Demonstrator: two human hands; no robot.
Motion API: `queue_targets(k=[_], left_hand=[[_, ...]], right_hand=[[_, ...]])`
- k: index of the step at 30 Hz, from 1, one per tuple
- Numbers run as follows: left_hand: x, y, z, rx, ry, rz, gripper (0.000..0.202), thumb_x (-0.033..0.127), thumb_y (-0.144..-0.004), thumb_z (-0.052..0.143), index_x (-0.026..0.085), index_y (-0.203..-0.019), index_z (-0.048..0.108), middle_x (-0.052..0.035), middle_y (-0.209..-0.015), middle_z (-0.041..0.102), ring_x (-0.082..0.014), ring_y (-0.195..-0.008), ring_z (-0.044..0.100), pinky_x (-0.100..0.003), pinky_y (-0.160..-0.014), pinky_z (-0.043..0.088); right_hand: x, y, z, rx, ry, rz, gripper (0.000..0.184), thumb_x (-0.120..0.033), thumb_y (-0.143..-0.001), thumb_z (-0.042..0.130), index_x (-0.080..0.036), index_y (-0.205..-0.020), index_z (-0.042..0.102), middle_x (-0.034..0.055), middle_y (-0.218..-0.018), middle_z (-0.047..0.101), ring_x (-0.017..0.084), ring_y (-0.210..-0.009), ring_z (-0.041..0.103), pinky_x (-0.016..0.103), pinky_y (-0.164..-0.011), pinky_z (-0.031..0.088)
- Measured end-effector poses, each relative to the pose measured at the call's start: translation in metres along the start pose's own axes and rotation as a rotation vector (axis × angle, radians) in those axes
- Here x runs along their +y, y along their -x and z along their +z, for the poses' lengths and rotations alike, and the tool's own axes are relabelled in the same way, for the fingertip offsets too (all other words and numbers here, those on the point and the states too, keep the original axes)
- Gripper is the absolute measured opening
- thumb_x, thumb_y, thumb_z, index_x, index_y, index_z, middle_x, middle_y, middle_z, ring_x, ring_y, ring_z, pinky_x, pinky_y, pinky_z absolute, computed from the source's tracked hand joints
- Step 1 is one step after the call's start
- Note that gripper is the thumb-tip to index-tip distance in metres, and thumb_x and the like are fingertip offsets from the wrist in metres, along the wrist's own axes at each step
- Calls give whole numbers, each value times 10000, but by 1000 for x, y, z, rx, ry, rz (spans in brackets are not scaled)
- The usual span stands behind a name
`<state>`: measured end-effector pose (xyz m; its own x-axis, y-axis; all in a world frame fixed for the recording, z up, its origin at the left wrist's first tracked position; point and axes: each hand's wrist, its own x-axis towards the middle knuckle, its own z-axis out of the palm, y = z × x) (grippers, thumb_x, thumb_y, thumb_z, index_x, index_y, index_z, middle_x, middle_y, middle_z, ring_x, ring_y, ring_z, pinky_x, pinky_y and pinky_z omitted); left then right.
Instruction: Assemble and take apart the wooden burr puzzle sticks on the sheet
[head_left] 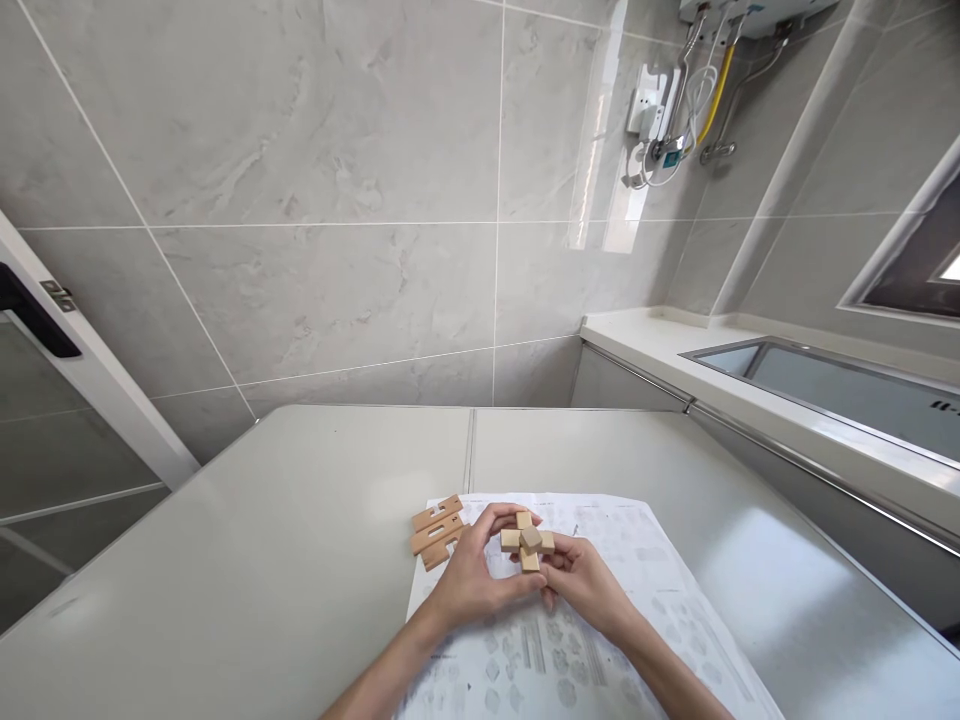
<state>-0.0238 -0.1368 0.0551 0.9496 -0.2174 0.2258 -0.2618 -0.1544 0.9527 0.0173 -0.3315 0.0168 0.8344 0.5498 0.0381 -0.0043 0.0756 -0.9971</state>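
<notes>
A wooden burr puzzle [530,541], made of light interlocking blocks in a cross shape, is held above a printed paper sheet. My left hand [484,565] curves round its left side, with fingers at the top block and thumb at the bottom one. From the right, my right hand [581,580] grips the right and lower blocks, its fingers partly hidden beneath. Left of my left hand, several flat notched wooden pieces [436,533] lie side by side, partly over the sheet's edge.
The large paper sheet [675,600] with faint printed figures lies on a pale folding table [300,560] with a centre seam. To the right runs a counter [637,335] with a sink [825,380]. A door [82,400] stands at left, a tiled wall [337,200] behind.
</notes>
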Motion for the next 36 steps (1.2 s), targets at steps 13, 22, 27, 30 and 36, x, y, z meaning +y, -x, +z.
queue_targets(k=[13,22,27,30,36], left_hand=[[2,3,11,146,-35,77,645,215,-846,888,306,-1403,578,-97,-1495,645,-301,-1304,643,-484,-1143,499],[3,3,9,97,-58,80,701,163,-811,876,292,-1436,587,-109,-1463,660,-305,-1268,642,-470,-1118,511],[7,3,8,103,-60,81,711,116,-799,822,298,-1446,590,-84,-1393,690,-308,-1271,639,-471,-1123,502],[7,4,8,103,-66,71,732,90,-775,810,307,-1442,600,-73,-1387,687,-310,-1295,622,-464,-1134,489],[0,3,8,40,96,63,632,272,-876,856,312,-1445,585,-113,-1498,635,-336,-1381,582,-499,-1177,456]], right_hand=[[5,0,2,47,-98,-14,294,-439,-894,807,-215,-1085,811,8,-783,699,140,-596,525,278,-581,443],[-12,6,1,-77,-281,40,485,-462,-835,833,-257,-1264,742,53,-997,701,197,-764,589,299,-649,500],[-9,6,-2,-141,-395,82,595,-689,-892,677,-241,-1280,739,143,-1204,727,249,-852,639,373,-775,547],[-4,5,0,-137,-389,81,619,-749,-947,605,-244,-1275,747,159,-1286,721,255,-878,642,389,-821,547],[4,5,4,-158,-375,78,624,-739,-1013,528,-263,-1365,725,146,-1273,711,220,-839,613,329,-713,516]])
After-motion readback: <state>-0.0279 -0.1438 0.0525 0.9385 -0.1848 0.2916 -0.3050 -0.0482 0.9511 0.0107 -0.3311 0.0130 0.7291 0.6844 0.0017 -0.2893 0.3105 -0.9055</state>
